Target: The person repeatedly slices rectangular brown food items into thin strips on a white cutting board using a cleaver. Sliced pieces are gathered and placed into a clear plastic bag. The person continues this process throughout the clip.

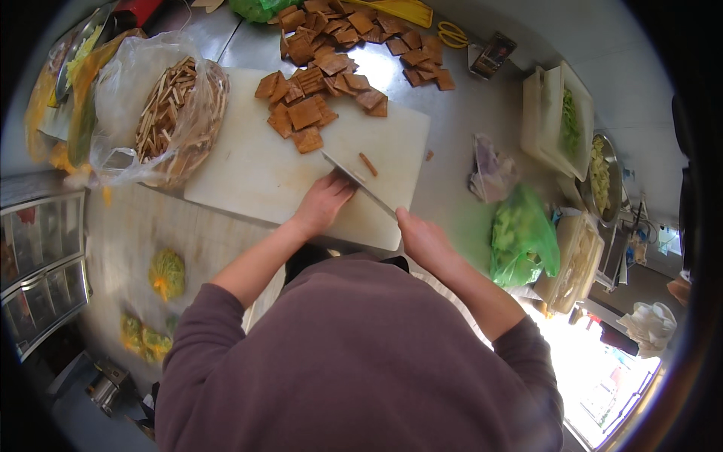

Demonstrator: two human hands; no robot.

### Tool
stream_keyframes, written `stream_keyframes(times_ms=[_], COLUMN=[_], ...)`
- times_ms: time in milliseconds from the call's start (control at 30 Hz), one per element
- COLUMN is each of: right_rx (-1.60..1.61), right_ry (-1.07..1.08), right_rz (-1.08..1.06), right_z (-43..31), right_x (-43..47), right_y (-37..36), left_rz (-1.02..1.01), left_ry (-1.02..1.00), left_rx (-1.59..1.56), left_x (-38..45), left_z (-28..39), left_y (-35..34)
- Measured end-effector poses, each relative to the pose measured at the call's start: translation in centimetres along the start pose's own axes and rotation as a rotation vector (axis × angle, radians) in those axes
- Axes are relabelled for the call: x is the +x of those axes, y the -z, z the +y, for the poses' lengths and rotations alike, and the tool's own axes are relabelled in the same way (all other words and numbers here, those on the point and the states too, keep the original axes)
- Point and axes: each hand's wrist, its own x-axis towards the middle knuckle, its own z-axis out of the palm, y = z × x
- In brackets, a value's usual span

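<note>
My right hand [421, 234] grips the handle of a kitchen knife [367, 192], whose blade points up and left over the white cutting board [248, 147]. Beside the blade, my left hand [326, 203] rests on the board with its fingers bent; what lies under the fingertips is hidden. One thin brown strip [368, 164] lies just right of the blade. Beyond the knife tip, square brown slabs, apparently dried tofu [305, 113], are heaped on the board and on the metal counter behind it. At the board's left, a clear plastic bag [121, 104] holds many cut brown strips [169, 101].
At the right are a crumpled purplish bag [491, 169], a green plastic bag of vegetables [519, 243], white plastic containers [556, 121] and a metal bowl [613, 192] of pale slices. Yellow scissors [452, 35] lie at the back. Bagged greens [167, 274] are on the floor at left.
</note>
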Motion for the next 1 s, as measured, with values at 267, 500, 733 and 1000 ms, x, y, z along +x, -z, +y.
stream_keyframes(times_ms=[267, 500, 733, 1000], right_rx=[0.111, 0.021, 0.033, 0.08], right_ry=[0.024, 0.051, 0.012, 0.079], right_rz=[0.193, 0.056, 0.095, 0.129], right_z=[2.3, 0.0, 0.5, -0.2], right_x=[2.0, -0.8, 2.3, 0.0], right_y=[-5.5, -0.2, -4.4, -1.3], left_rz=[0.076, 0.08, 0.081, 0.176], left_ry=[-0.053, 0.004, -0.021, -0.056], left_rx=[-0.014, -0.025, -0.058, -0.023], left_x=[0.0, -0.8, -0.7, -1.7], left_z=[0.0, -0.3, -0.3, -1.2], left_y=[0.0, -0.7, -0.4, -1.4])
